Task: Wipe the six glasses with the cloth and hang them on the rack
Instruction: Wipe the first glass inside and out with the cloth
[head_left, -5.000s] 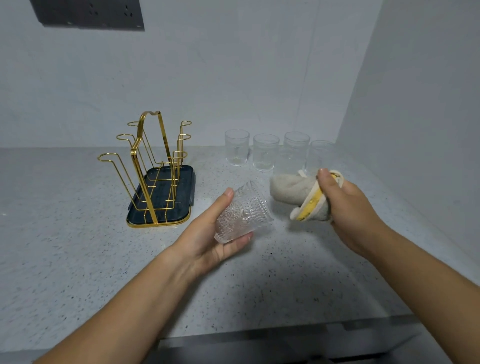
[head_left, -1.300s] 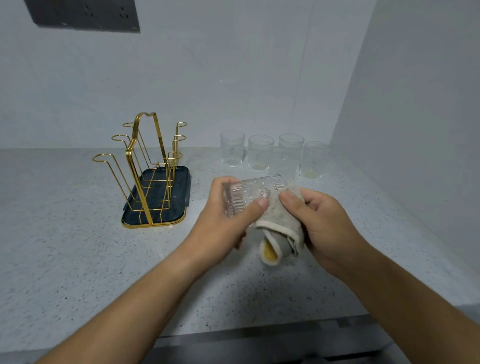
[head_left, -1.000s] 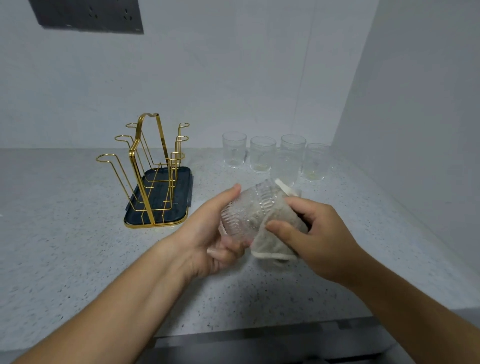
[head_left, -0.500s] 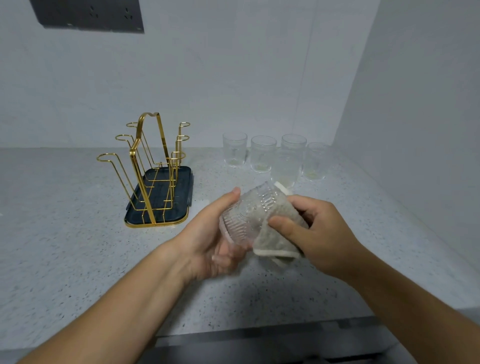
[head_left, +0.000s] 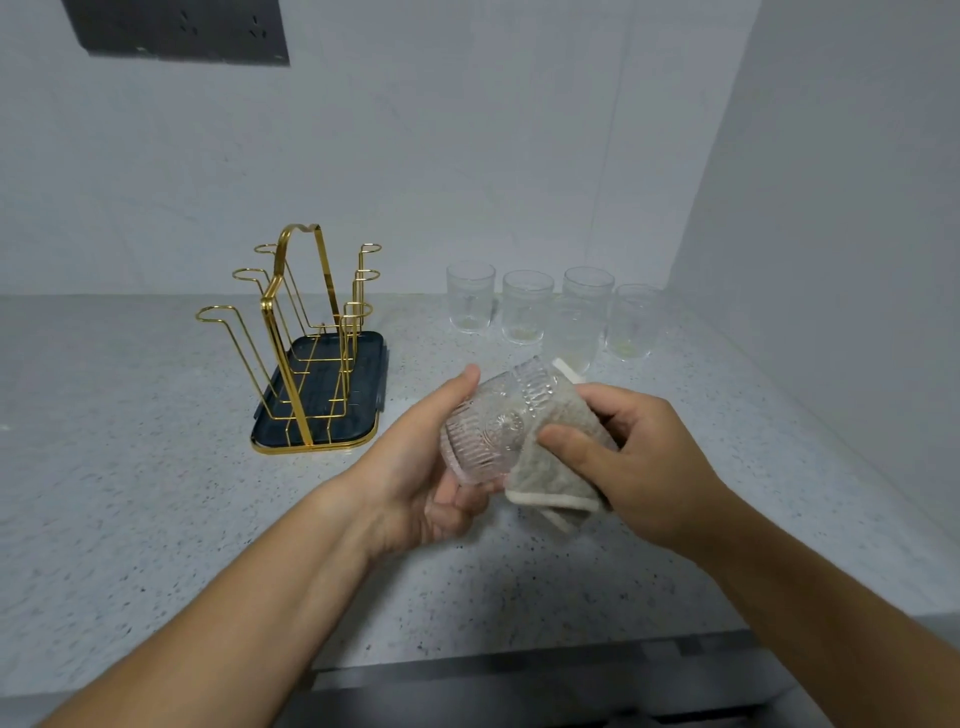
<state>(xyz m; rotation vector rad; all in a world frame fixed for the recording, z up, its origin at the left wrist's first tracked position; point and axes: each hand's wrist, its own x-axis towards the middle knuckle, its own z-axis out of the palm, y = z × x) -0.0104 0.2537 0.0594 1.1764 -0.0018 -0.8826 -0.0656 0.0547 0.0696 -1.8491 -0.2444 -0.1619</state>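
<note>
Above the near bench (head_left: 156, 519), a glass (head_left: 493, 426) is gripped by its base in the left hand (head_left: 415, 483), tilted so its wall can be rubbed with the cloth (head_left: 558, 467) pinched in the right hand (head_left: 634, 467). The rack (head_left: 311, 364) stands bare at far left, five glasses (head_left: 524, 306) beyond.

Gold wire rack (head_left: 306, 343) stands mid-left on the countertop (head_left: 130, 467), with its hooks open to approach from the front, the left and above. Bare counter runs between the rack and the upright glasses (head_left: 524, 306). These cluster near the back wall (head_left: 467, 156), and the side wall (head_left: 831, 260) closes off their right. Left hand (head_left: 415, 478), holding the ribbed glass (head_left: 493, 426), and right hand (head_left: 639, 462), holding the cloth (head_left: 556, 467), occupy the space before them.
</note>
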